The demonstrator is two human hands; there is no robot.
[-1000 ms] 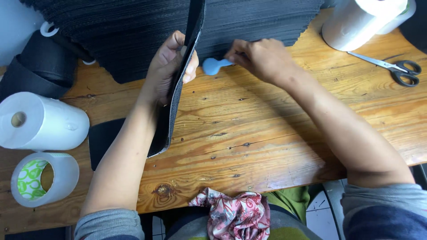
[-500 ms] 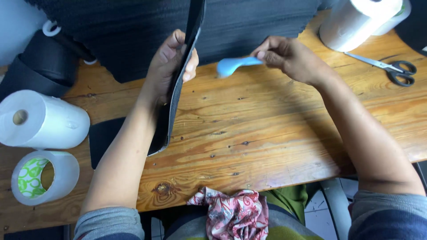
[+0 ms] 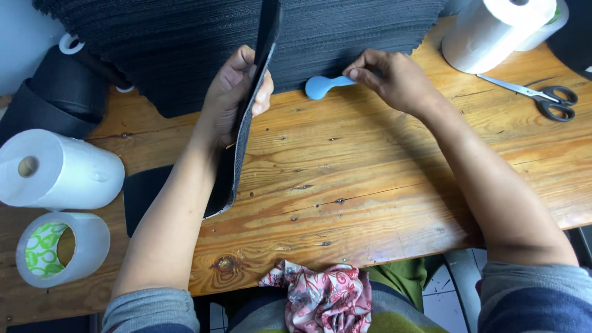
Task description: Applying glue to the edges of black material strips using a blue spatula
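Nearest the person's lap lies a crumpled red-patterned cloth (image 3: 317, 296). Above it, the left hand (image 3: 237, 92) is closed around a long dark flat insole-shaped strip (image 3: 243, 132), held on edge over the wooden table (image 3: 370, 185). To its right, the right hand (image 3: 394, 80) pinches the handle of a light blue plastic spoon-shaped tool (image 3: 320, 87), which lies against the stack of dark ribbed sheets (image 3: 203, 37) beyond. Held by one edge alone, the strip could likely twist or slip.

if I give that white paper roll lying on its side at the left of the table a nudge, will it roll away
Probably. The white paper roll lies on its side on the flat wooden table, so a push across its axis should set it rolling. It looks light for its bulk, with a hollow core. The tape roll beside it might stop it.
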